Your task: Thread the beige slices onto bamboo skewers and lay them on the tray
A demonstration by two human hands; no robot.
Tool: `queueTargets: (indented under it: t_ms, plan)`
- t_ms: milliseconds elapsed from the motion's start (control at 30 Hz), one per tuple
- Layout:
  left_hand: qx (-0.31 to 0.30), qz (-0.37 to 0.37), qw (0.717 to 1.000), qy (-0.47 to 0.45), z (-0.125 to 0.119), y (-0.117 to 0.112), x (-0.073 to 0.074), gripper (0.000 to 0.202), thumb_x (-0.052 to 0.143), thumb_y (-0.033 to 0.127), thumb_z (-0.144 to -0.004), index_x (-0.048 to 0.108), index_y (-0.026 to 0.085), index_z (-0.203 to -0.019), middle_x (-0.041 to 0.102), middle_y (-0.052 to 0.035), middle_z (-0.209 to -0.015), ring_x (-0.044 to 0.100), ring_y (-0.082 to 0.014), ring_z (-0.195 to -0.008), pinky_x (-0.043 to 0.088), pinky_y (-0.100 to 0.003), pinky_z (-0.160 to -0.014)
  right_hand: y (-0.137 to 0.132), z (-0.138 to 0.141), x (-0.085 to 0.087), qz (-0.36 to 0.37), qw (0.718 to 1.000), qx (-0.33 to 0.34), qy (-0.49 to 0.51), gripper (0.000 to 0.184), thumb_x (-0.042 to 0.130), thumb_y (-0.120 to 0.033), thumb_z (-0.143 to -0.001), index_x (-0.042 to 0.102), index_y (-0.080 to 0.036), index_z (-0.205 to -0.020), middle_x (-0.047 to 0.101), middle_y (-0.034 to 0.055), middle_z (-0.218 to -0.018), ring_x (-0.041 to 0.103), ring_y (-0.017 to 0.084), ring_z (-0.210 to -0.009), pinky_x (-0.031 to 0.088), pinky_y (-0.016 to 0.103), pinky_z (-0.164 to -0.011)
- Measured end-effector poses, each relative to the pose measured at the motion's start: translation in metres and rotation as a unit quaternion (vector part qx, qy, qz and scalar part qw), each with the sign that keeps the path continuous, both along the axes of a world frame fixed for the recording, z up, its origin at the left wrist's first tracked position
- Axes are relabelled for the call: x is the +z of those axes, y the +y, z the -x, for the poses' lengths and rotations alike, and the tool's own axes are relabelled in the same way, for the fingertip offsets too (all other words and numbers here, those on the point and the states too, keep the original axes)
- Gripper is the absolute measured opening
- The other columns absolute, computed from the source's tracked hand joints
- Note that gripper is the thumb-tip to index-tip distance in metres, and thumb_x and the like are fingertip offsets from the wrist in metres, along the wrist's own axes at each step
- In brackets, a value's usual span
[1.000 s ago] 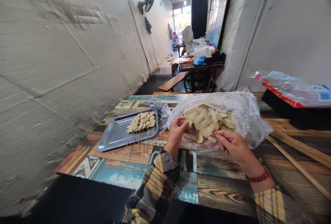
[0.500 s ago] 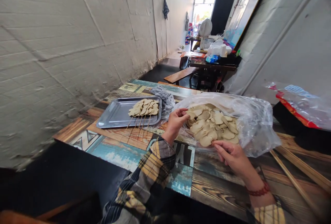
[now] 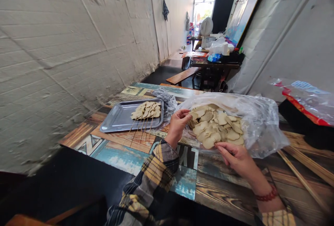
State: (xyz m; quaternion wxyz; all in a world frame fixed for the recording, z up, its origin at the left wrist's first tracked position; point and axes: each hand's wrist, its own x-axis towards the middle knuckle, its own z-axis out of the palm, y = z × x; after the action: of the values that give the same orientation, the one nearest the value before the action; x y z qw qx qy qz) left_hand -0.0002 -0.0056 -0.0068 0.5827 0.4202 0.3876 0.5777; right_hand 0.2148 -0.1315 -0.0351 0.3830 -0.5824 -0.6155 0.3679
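Observation:
Thin beige slices [image 3: 232,123] with wavy edges lie heaped in the mouth of a clear plastic bag [image 3: 263,121]. At the heap's left edge, my left hand [image 3: 177,126] pinches one slice between thumb and fingers. My right hand [image 3: 236,158] is closed at the front of the heap, its thumb and forefinger gripping the end of a thin wooden skewer. Several slices [image 3: 208,136] overlap just beyond that skewer end and seem threaded on it; most of the stick is hidden under them. Skewered slices [image 3: 146,110] rest on a metal tray [image 3: 117,116] to the left, sticks pointing toward me.
Long wooden skewers [image 3: 304,165] lie on the patterned table [image 3: 114,154] at the right. Behind them are a black container [image 3: 293,116] and a red-edged plastic package [image 3: 310,104]. Crumpled thin plastic [image 3: 167,99] touches the tray. A bench [image 3: 182,75] and another cluttered table [image 3: 216,65] stand beyond.
The view has shifted slightly, so the tray and table sit a little farther right. Both hands keep nearly the same place and grip at the heap.

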Motion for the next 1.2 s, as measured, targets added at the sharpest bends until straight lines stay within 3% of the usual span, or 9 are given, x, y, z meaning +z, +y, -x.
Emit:
queueTargets:
  t_ms: [300, 833, 1033, 1200]
  plan:
    - [-0.008, -0.022, 1.0, 0.003, -0.0016, -0.0011, -0.0014, 0.039, 0.09, 0.037, -0.057, 0.07, 0.016, -0.083, 0.071, -0.0017, -0.075, 0.063, -0.0136, -0.071, 0.047, -0.026, -0.069, -0.0002, 0.003, 0.0031, 0.008, 1.0, -0.013, -0.01, 0.04, 0.058, -0.049, -0.089, 0.078, -0.015, -0.095, 0.055, -0.0032, -0.044, 0.049, 0.014, -0.042, 0.037, 0.027, -0.047]
    - [-0.008, -0.047, 0.998, 0.037, -0.0048, -0.0032, -0.0046, 0.024, 0.088, 0.031, -0.059, 0.074, 0.017, -0.072, 0.07, -0.0011, -0.072, 0.059, -0.0122, -0.069, 0.045, -0.025, -0.069, 0.0015, 0.0062, 0.0057, 0.015, 1.0, -0.007, -0.026, 0.042, 0.054, -0.049, -0.089, 0.079, -0.016, -0.093, 0.056, -0.0022, -0.044, 0.05, 0.015, -0.041, 0.039, 0.027, -0.048]
    - [-0.024, -0.032, 0.999, 0.017, -0.0066, -0.0059, -0.0031, 0.023, 0.087, 0.027, -0.058, 0.073, 0.016, -0.073, 0.069, -0.0005, -0.073, 0.058, -0.0112, -0.069, 0.044, -0.024, -0.069, 0.0021, 0.0064, 0.0054, 0.0, 0.999, -0.014, -0.034, 0.042, 0.053, -0.049, -0.09, 0.079, -0.016, -0.094, 0.057, -0.0018, -0.044, 0.051, 0.015, -0.041, 0.04, 0.027, -0.048]
    - [-0.016, 0.02, 0.999, -0.042, -0.0064, -0.0034, -0.0042, 0.024, 0.084, 0.022, -0.055, 0.067, 0.015, -0.071, 0.061, 0.0028, -0.066, 0.05, -0.0074, -0.058, 0.037, -0.022, -0.057, 0.0024, 0.0054, 0.004, -0.022, 0.999, -0.018, -0.042, 0.042, 0.054, -0.047, -0.089, 0.079, -0.014, -0.094, 0.058, -0.0013, -0.044, 0.053, 0.015, -0.043, 0.042, 0.027, -0.048]
